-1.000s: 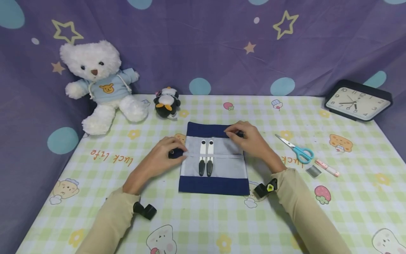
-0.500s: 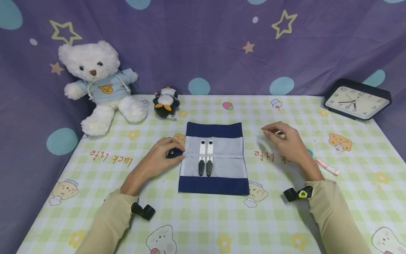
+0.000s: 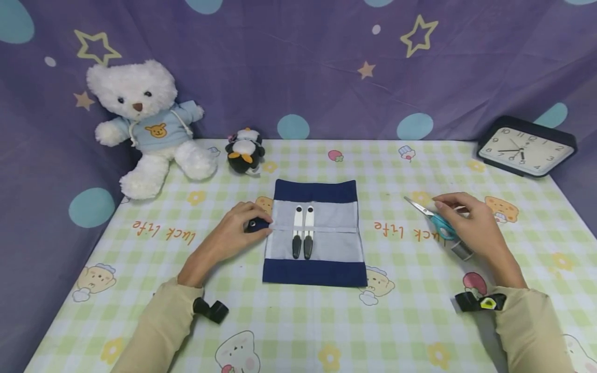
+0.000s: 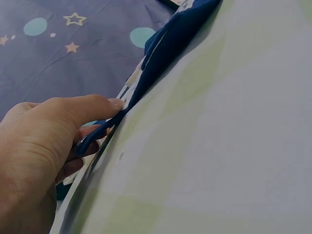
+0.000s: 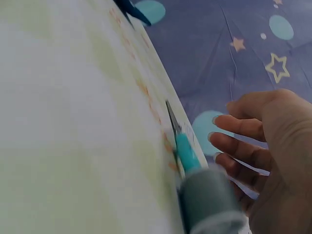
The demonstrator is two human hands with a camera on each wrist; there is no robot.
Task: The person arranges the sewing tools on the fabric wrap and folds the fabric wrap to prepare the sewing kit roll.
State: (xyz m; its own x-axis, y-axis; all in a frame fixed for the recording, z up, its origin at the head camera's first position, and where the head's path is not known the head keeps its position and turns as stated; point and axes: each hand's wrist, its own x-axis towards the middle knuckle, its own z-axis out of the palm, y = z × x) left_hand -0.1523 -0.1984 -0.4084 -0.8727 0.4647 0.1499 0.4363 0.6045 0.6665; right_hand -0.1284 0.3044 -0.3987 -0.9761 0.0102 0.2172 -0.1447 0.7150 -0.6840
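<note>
A navy cloth pouch (image 3: pixel 315 273) with a grey lining lies unfolded at the middle of the table. Two slim white tools (image 3: pixel 298 218) with black ends lie side by side under its elastic band. My left hand (image 3: pixel 233 230) pinches the navy tab (image 4: pixel 92 140) at the pouch's left edge, thumb on top and fingers below. My right hand (image 3: pixel 473 225) hovers with loosely bent fingers beside the turquoise scissors (image 3: pixel 440 226), holding nothing. A grey thread spool (image 3: pixel 462 250) lies close by the scissor handles, large and near in the right wrist view.
A white teddy bear (image 3: pixel 156 129) sits at the back left, with a small penguin toy (image 3: pixel 244 151) to its right. A black-framed clock (image 3: pixel 527 147) stands at the back right. The checked tablecloth (image 3: pixel 298 331) ends at a purple curtain (image 3: pixel 298 67).
My right hand has left the pouch's upper right corner and moved right, over to the scissors, and now covers the pink-white pen-like stick. My left hand stays at the tab.
</note>
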